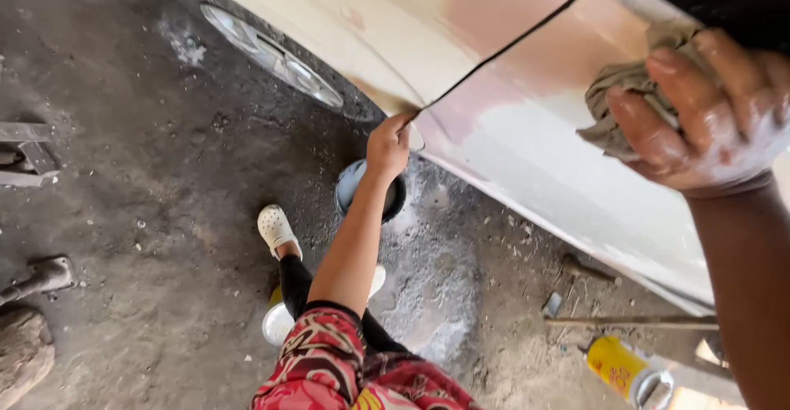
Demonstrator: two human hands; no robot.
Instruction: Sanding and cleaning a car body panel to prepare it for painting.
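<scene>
A: Where are the 2 hands?

B: The right hand (708,118) is clenched on a grey rag (629,97), pressed against the car panel (527,130), high on the sanded pale patch. The left hand (388,145) reaches far down and forward, fingers pinched closed at the panel's lower edge, where the dark door seam (502,52) ends. I cannot tell whether it grips anything there.

A: How does the panel lie from them?

B: Ahead of both, its long axis running from upper left to lower right. The right hand is much nearer the camera; the left is at full stretch.

A: Around them?

B: A bucket (370,189) on the floor (123,212) just under the left hand, a wheel (271,52) further left, a yellow can (617,366) lower right.
</scene>
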